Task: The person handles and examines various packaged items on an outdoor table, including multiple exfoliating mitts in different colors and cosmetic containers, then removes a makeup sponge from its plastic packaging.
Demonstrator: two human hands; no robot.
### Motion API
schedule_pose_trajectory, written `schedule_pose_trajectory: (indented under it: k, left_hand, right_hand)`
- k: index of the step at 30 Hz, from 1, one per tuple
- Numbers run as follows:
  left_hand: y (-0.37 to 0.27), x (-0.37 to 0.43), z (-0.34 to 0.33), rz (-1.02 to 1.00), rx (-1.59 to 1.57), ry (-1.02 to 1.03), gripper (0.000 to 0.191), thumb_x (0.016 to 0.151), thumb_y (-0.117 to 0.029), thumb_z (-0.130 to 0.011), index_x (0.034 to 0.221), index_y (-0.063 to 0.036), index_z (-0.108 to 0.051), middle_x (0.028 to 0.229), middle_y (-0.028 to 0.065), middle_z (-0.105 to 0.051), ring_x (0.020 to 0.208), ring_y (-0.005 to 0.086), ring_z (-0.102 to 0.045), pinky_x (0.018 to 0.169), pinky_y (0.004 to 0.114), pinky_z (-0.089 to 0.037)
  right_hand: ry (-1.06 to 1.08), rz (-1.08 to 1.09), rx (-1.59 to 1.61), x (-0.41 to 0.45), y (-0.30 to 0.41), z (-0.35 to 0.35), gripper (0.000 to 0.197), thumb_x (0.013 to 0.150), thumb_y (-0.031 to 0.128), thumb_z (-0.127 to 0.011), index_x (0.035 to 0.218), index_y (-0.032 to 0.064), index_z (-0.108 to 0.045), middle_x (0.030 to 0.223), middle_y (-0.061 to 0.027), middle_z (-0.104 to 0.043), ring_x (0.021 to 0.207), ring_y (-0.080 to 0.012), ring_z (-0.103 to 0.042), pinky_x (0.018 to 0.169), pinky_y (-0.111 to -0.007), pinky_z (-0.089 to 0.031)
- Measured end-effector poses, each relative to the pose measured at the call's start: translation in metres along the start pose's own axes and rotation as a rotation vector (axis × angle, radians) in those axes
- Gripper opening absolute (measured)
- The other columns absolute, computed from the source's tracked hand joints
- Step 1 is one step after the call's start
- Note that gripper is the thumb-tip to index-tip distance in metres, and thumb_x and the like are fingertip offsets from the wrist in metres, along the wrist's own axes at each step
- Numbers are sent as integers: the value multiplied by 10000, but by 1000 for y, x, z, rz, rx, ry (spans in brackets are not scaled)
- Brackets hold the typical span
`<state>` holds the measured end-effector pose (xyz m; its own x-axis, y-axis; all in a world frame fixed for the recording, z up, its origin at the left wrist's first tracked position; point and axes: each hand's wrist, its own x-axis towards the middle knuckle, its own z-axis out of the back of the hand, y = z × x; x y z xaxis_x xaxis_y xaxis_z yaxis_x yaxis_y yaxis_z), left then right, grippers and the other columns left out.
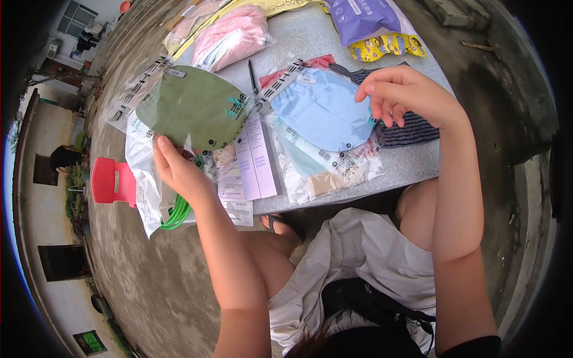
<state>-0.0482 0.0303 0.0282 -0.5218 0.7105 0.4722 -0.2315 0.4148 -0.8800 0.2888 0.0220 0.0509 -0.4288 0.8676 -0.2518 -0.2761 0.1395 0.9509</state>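
My left hand [177, 168] grips the lower left edge of a clear printed plastic bag with a folded olive-green fabric piece [192, 107] inside, thumb on top. The bag is tilted up over the left part of the table. My right hand [398, 96] hovers at the right edge of a similar bag with a folded light-blue fabric piece [322, 112]. Its fingers are loosely bent and apart, with nothing seen between them. Beneath the blue bag are other clear bags, one with a pale green piece [300, 154]. A dark striped knit fabric [407, 129] lies under my right hand.
On the stone-like table [295, 38] lie a bagged pink cloth [233, 36], a purple pack [365, 20], a yellow printed pack [387, 46], a black pen [252, 76] and a long lilac box [255, 156]. A green coiled cord [177, 215] hangs near a red plastic chair [114, 182].
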Motion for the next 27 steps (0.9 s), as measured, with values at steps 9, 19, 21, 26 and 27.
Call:
schedule_pose_trajectory:
  k: [9,19,21,26,27]
  left_hand:
    - [2,-1,-3,68,-90,8,233,959,-270,-461,882,-71,-554,685,-75,-425,601,20,-351,536,198,-264]
    - [-1,-4,-4,70,-80,22,232,959,-266,-460,874,-69,-547,697,-69,-442,610,23,-366,540,201,-280]
    - [-1,-3,-3,67,-91,21,233,959,-268,-459,880,-69,-551,702,-68,-448,611,23,-369,540,203,-283]
    - [-2,-3,-5,106,-89,-31,236,953,-281,-463,931,-71,-569,713,-67,-462,620,22,-382,553,195,-305]
    - [-2,-2,-4,106,-89,-31,236,953,-281,-463,931,-71,-569,713,-67,-462,620,22,-382,553,195,-305]
  right_hand:
    - [-500,-9,-678,23,-24,-22,549,701,384,-705,1093,18,-588,964,-165,-615,929,-288,-601,809,-367,-475]
    - [-537,-11,-811,30,-32,-24,517,699,252,-708,1131,12,-556,936,-137,-590,909,-235,-589,820,-319,-456]
    - [-317,-98,-501,32,-24,-14,435,736,215,-684,1100,4,-574,895,-76,-621,851,-153,-607,772,-273,-466]
    - [-347,52,222,28,-24,-6,358,767,212,-675,1077,45,-608,892,2,-627,782,-70,-574,618,-223,-415]
    - [-395,60,403,24,-17,-7,351,762,233,-678,1071,77,-622,884,28,-615,740,-48,-540,519,-215,-354]
